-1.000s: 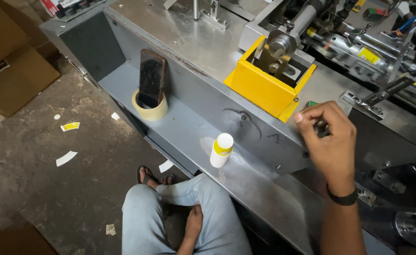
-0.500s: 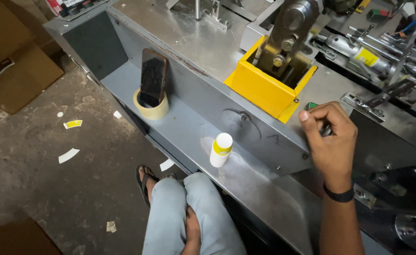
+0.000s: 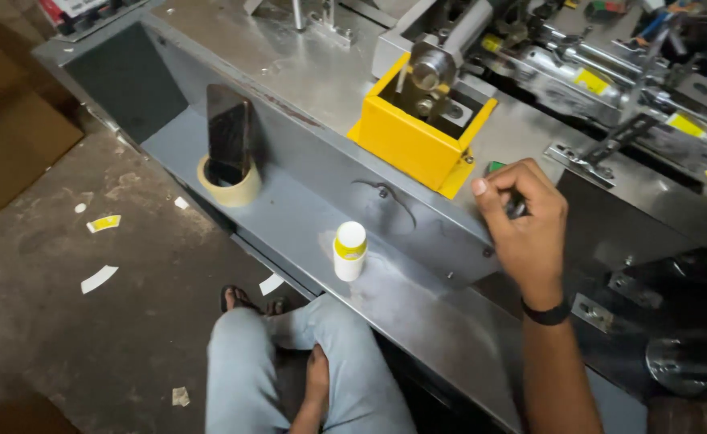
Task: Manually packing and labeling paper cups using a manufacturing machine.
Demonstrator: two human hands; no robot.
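A large grey sheet-metal machine (image 3: 305, 88) is seen under and ahead of both hands, its top brushed and smudged, its front dropping to a long trough-like ledge (image 3: 305, 233) that serves as the surface. The concrete floor (image 3: 64, 321) to the left of the hands is rough and littered with paper scraps. A yellow box guard (image 3: 410, 145), square and painted, is fixed just left of the right hand, with steel rollers inside it.

The right hand (image 3: 526, 229) is raised to the machine's upper edge, its fingers curled shut around a small dark part with a bit of green beside it; what that part is cannot be told. The work appears to be under way at that spot, with the grip made and nothing yet seen to be finished. A black band is worn on that wrist.

The left hand (image 3: 317, 378) is rested loosely on the knee, holding nothing.

On the ledge, well left of the right hand, a dark phone (image 3: 229, 133) is stood upright in a roll of tan tape (image 3: 229, 189). Between them and the right hand, a small white bottle (image 3: 349, 251) with a yellow band is stood untouched.
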